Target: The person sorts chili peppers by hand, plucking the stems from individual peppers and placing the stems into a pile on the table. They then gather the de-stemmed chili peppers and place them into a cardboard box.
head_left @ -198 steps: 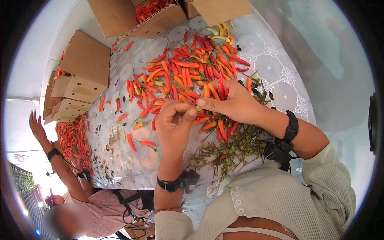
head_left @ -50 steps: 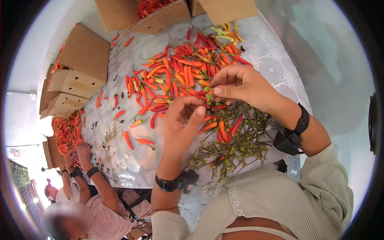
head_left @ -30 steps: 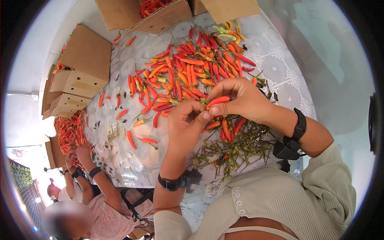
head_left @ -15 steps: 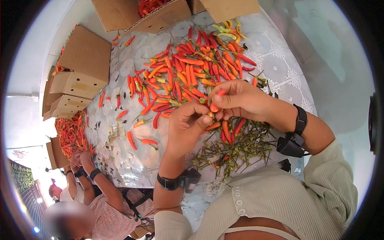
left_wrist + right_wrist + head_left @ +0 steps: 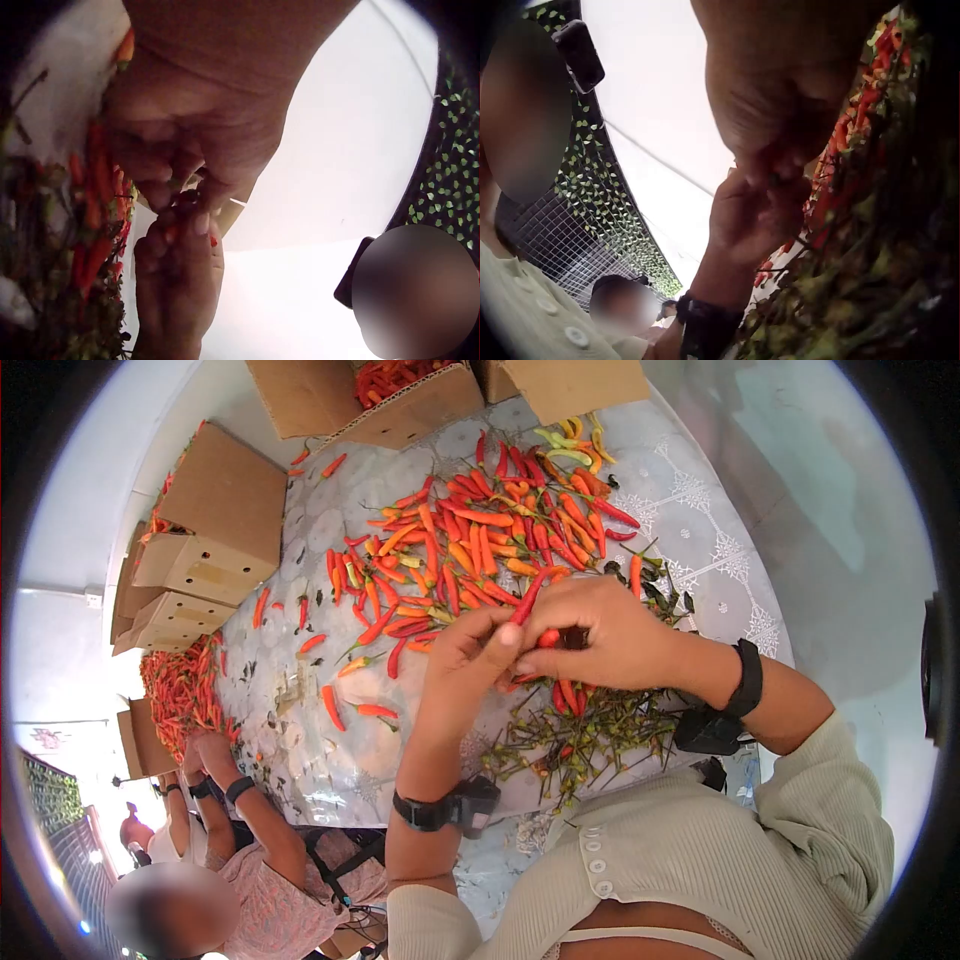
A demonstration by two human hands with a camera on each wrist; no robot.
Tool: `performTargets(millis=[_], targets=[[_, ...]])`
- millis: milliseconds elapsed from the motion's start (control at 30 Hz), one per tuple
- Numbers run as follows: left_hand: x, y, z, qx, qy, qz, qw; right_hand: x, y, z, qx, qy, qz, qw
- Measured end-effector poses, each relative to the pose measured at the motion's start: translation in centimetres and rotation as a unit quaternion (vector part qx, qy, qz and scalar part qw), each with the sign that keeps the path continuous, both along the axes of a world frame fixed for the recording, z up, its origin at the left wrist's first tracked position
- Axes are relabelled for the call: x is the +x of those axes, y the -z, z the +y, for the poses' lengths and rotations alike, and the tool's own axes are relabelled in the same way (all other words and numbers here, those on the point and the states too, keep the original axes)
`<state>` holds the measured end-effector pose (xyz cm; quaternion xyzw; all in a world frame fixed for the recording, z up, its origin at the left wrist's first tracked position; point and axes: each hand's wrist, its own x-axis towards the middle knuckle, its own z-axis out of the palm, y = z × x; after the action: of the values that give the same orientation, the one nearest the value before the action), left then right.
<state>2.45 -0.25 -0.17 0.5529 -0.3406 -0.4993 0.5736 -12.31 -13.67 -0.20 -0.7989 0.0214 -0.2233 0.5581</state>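
Observation:
In the head view my left hand [image 5: 462, 670] pinches a long red chili pepper [image 5: 531, 596] between thumb and index finger, its far end pointing up and away. My right hand [image 5: 610, 628] is right beside it, fingers curled and thumb in, holding another red chili pepper [image 5: 548, 638] whose rounded end shows; its rest is hidden in the palm. Both hands are close over the table, fingertips nearly meeting. Beyond them spreads a loose pile of red and orange chili peppers [image 5: 483, 550]. Below the right hand lies a heap of green stems [image 5: 590, 755]. Both wrist views are dark on the fingers.
Cardboard boxes [image 5: 225, 510] with chilies stand at the left, and another box [image 5: 410, 415] at the back. A large chili heap [image 5: 185, 690] lies at the far left, where other people's hands [image 5: 205, 755] work. Yellow-green peppers [image 5: 570, 457] sit at the pile's back.
Half a second ago the right hand held an orange-red chili with the left fingertips at its end. Now it has rolled inward, and a long red chili is in the left fingertips.

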Motion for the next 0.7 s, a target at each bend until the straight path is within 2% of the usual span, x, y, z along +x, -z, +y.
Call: performTargets(millis=[33, 167, 267, 367, 500, 600, 667, 700], targets=[[-0.1, 0.2, 0.0, -0.003, -0.024, -0.007, 1.0, -0.1, 0.0, 0.2, -0.096, 0.021, -0.018, 0.995], [-0.7, -0.2, -0.3, -0.023, -0.088, -0.022, 0.996, -0.1, -0.3, 0.2, -0.094, 0.039, -0.02, 0.995], [-0.2, -0.1, 0.0, -0.029, -0.097, -0.047, 0.994, 0.5, 0.9, 0.3, 0.076, 0.06, 0.019, 0.995], [-0.1, 0.0, 0.0, -0.036, -0.102, -0.055, 0.993, 0.3, -0.1, 0.1, 0.317, 0.008, 0.114, 0.941], [-0.2, -0.2, 0.1, -0.017, -0.105, -0.072, 0.992, 0.4, -0.2, -0.4, 0.323, 0.008, 0.1, 0.941], [-0.8, -0.3, -0.1, -0.019, -0.059, -0.028, 0.998, 0.3, -0.6, -0.5, 0.329, 0.017, 0.089, 0.94], [-0.7, -0.5, -0.2, -0.007, -0.041, -0.038, 0.998, 0.3, -0.2, -0.5, 0.349, 0.006, 0.077, 0.934], [-0.7, -0.5, -0.2, -0.001, -0.032, -0.043, 0.999, 0.4, 0.2, -0.5, 0.313, 0.015, 0.059, 0.948]])
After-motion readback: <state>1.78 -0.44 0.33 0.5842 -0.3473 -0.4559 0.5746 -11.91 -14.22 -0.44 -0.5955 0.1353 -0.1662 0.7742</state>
